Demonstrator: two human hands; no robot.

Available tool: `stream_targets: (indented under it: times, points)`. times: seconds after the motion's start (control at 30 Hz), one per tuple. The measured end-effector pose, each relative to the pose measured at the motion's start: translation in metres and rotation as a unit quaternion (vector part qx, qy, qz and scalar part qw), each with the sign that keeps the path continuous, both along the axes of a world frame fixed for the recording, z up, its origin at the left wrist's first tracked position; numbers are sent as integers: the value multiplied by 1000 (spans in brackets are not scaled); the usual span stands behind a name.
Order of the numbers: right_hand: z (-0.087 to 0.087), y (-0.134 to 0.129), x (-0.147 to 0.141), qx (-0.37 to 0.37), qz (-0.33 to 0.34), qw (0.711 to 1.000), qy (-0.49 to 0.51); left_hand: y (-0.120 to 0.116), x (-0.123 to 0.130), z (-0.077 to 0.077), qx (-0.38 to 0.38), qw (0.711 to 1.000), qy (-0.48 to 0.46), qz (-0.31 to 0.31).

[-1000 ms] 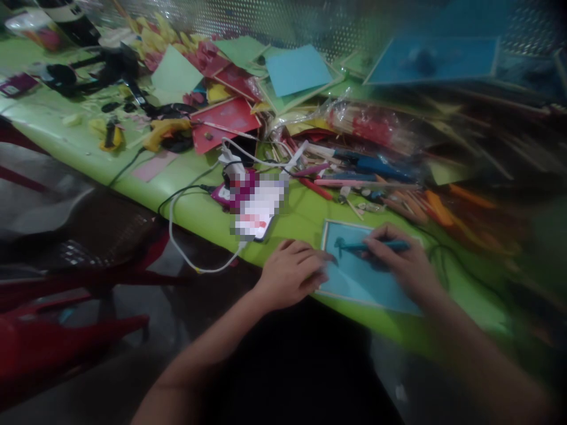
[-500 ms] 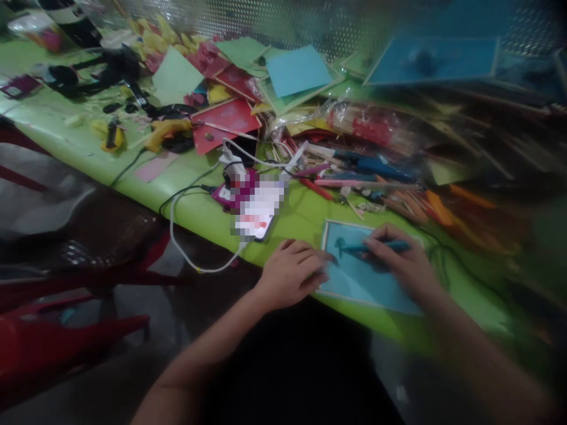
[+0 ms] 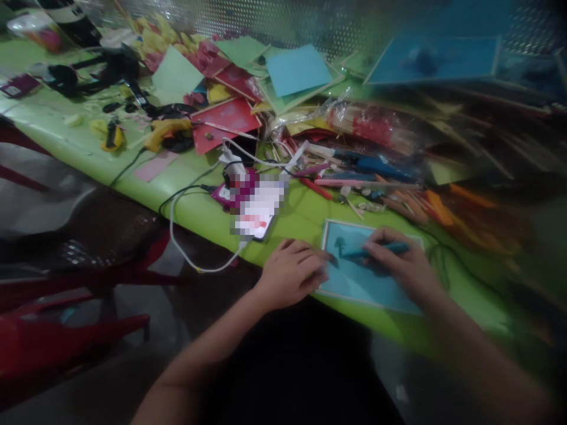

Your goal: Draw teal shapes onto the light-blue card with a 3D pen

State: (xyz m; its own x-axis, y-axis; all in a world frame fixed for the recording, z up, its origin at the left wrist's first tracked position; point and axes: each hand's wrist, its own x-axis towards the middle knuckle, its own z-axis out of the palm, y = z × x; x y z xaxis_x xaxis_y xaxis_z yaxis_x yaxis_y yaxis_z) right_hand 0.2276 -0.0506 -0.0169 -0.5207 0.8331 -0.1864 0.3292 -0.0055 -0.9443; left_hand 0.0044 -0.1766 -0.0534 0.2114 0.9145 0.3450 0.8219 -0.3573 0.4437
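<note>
Over the card (image 3: 370, 290), our right hand (image 3: 401, 260) pinches the pen (image 3: 355, 252), now lower, baring the drawing (image 3: 340, 242); our left hand (image 3: 293, 270) lies half-open.

The right hand (image 3: 404, 260) held a teal pen (image 3: 355, 253) over the blue sheet (image 3: 365, 286), close to a small dark drawing (image 3: 340, 244). The left hand (image 3: 292, 273) lay at the sheet's left edge, near a phone (image 3: 260, 208).
</note>
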Motion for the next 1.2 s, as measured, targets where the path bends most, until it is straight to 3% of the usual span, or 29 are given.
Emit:
stream_targets:
  times: [1.2]
  points:
    - [0,1,-1,-8,-31,999,10,0,-1,0,-14,1000,0,-7]
